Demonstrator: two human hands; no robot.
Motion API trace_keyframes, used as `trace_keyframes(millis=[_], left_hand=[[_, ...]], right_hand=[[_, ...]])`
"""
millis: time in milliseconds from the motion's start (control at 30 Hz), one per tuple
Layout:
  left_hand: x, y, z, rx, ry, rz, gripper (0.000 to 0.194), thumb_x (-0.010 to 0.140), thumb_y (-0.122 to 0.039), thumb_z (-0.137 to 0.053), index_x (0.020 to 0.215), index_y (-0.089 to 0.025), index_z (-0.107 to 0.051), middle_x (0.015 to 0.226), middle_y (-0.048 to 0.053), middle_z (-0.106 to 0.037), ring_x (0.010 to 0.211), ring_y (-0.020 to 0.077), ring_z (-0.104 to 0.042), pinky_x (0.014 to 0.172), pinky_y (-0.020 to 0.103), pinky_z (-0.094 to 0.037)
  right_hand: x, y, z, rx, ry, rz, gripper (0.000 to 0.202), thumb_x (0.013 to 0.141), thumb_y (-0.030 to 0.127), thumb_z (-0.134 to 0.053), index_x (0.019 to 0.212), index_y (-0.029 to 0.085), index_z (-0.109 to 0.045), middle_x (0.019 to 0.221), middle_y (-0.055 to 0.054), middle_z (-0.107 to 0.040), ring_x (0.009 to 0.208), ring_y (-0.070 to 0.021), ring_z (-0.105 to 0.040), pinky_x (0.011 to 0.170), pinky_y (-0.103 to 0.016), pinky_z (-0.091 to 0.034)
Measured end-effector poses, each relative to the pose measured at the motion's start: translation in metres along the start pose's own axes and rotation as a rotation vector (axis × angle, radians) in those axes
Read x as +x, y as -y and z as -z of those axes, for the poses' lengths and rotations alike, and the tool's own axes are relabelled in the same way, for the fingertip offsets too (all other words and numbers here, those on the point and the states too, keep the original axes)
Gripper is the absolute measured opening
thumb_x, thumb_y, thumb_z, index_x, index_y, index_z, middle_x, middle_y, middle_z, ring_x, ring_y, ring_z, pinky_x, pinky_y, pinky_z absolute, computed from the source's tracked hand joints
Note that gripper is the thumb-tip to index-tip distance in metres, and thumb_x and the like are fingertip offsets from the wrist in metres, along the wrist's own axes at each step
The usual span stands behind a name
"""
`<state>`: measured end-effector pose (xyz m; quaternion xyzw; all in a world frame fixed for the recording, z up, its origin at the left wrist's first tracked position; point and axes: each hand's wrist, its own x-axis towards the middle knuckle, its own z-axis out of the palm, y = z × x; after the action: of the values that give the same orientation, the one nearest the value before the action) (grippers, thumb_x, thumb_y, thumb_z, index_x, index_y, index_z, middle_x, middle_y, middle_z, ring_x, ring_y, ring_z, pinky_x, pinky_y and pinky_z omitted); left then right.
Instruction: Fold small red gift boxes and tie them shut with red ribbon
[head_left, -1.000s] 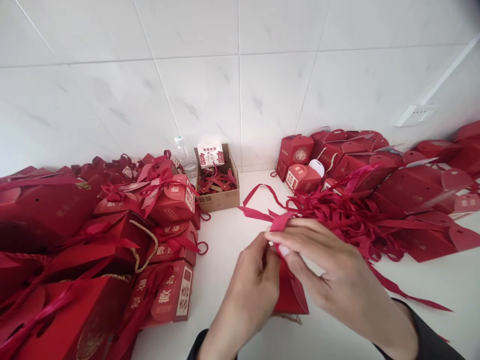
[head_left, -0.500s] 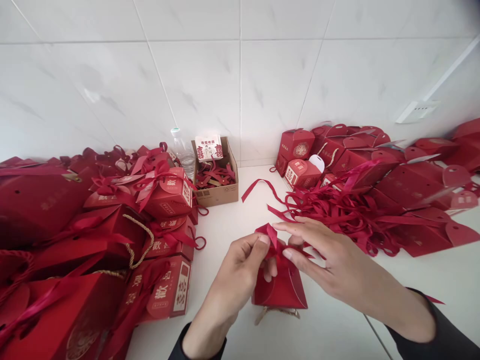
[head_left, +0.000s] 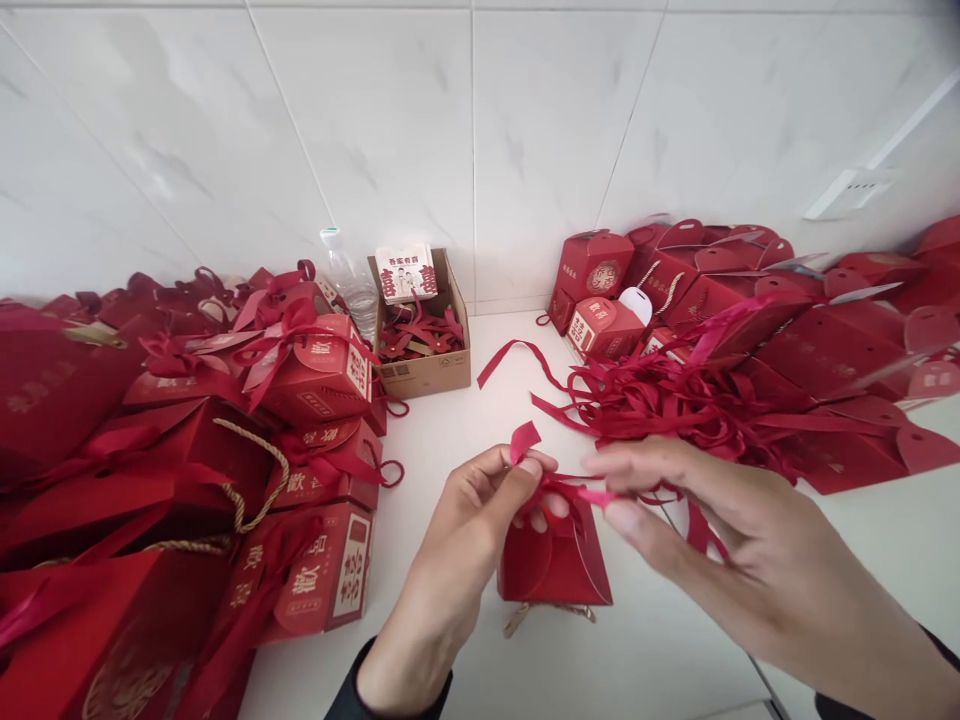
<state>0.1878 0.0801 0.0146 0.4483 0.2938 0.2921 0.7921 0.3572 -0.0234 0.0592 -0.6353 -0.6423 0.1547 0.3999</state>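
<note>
Head view. I see my left hand pinched shut on a red ribbon, thumb and forefinger closed on it, one short end sticking up above the fingertips. My right hand is blurred; its thumb and forefinger look closed on the other run of the ribbon, just right of the left hand. The remaining fingers are spread loosely forward.

The ribbon runs between both hands across the top of a small red box. The box stands on the white surface, directly under the hands, near the front edge. A bit of tan cord shows at its base.

Left of the hands: a pile of finished boxes with ribbon bows and rope handles, stacked unevenly, some tilted.

Behind, against the tiled wall: a carton holding red pieces, a white card upright at its back. A clear bottle stands just left of it, touching or nearly so; I cannot tell which.

Right of the hands: a heap of loose ribbons, and past it flat and folded boxes reaching to the wall. A white socket sits on the wall above them.
</note>
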Motion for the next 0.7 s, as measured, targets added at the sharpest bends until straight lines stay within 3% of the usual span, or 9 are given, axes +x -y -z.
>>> trace_keyframes(millis=[100, 167, 233, 267, 367, 500, 600, 700], left_hand=[[-0.003, -0.002, 0.002, -0.028, 0.063, -0.032, 0.025, 0.086, -0.032, -0.082, 0.082, -0.017, -0.063, 0.079, -0.002, -0.065, 0.073, 0.0094, -0.056, 0.071, 0.021, -0.046], [-0.004, -0.003, 0.003, 0.041, 0.088, -0.053, 0.021, 0.085, -0.027, -0.081, 0.081, -0.018, -0.062, 0.080, -0.002, -0.066, 0.072, 0.0098, -0.057, 0.069, 0.021, -0.046], [-0.005, -0.002, 0.003, 0.186, 0.057, -0.115, 0.012, 0.088, -0.021, -0.075, 0.083, -0.018, -0.064, 0.081, -0.001, -0.068, 0.072, 0.0107, -0.059, 0.069, 0.022, -0.048], [-0.005, 0.000, 0.003, 0.294, 0.025, -0.178, 0.006, 0.090, -0.016, -0.070, 0.086, -0.019, -0.067, 0.082, -0.001, -0.069, 0.074, 0.0112, -0.060, 0.071, 0.022, -0.049], [-0.005, 0.009, 0.004, 0.631, -0.065, -0.487, 0.021, 0.090, -0.003, -0.060, 0.092, -0.021, -0.071, 0.088, -0.001, -0.070, 0.081, 0.0110, -0.063, 0.075, 0.021, -0.050], [-0.004, 0.021, 0.005, 0.763, -0.088, -0.809, 0.030, 0.092, 0.003, -0.059, 0.102, -0.022, -0.071, 0.098, 0.000, -0.071, 0.090, 0.0099, -0.068, 0.082, 0.019, -0.053], [-0.004, 0.025, 0.005, 0.751, -0.142, -0.846, 0.026, 0.093, 0.002, -0.062, 0.101, -0.021, -0.072, 0.095, 0.000, -0.070, 0.087, 0.0094, -0.069, 0.079, 0.018, -0.054], [-0.005, 0.023, 0.004, 0.719, -0.185, -0.808, 0.020, 0.093, -0.003, -0.065, 0.098, -0.021, -0.074, 0.092, 0.000, -0.071, 0.083, 0.0105, -0.069, 0.076, 0.019, -0.054]], right_hand=[[-0.002, -0.001, 0.003, 0.049, 0.142, -0.138, 0.027, 0.104, 0.053, -0.056, 0.113, 0.035, -0.073, 0.091, 0.001, -0.079, 0.075, -0.0201, -0.075, 0.057, -0.026, -0.059], [0.001, -0.008, 0.000, 0.046, 0.158, -0.237, 0.033, 0.107, 0.055, -0.049, 0.112, 0.032, -0.072, 0.100, -0.002, -0.078, 0.087, -0.0209, -0.075, 0.060, -0.026, -0.059], [0.005, -0.016, -0.005, 0.063, 0.195, -0.301, 0.036, 0.110, 0.055, -0.044, 0.117, 0.032, -0.071, 0.112, -0.002, -0.077, 0.103, -0.0218, -0.073, 0.076, -0.028, -0.060], [0.008, -0.019, -0.008, 0.088, 0.243, -0.321, 0.038, 0.110, 0.055, -0.042, 0.121, 0.033, -0.070, 0.115, -0.002, -0.076, 0.107, -0.0221, -0.072, 0.082, -0.030, -0.059], [0.013, -0.027, -0.016, 0.170, 0.357, -0.353, 0.042, 0.109, 0.058, -0.043, 0.128, 0.032, -0.070, 0.118, -0.002, -0.076, 0.110, -0.0239, -0.070, 0.086, -0.034, -0.056], [0.016, -0.030, -0.019, 0.260, 0.417, -0.362, 0.033, 0.104, 0.054, -0.059, 0.119, 0.028, -0.073, 0.112, -0.001, -0.076, 0.104, -0.0236, -0.070, 0.083, -0.032, -0.054], [0.015, -0.031, -0.018, 0.297, 0.419, -0.364, 0.028, 0.102, 0.052, -0.062, 0.106, 0.026, -0.074, 0.093, 0.000, -0.073, 0.083, -0.0201, -0.067, 0.072, -0.031, -0.053], [0.013, -0.032, -0.018, 0.303, 0.343, -0.351, 0.031, 0.102, 0.055, -0.061, 0.102, 0.026, -0.071, 0.090, 0.000, -0.070, 0.077, -0.0190, -0.063, 0.069, -0.031, -0.052]])
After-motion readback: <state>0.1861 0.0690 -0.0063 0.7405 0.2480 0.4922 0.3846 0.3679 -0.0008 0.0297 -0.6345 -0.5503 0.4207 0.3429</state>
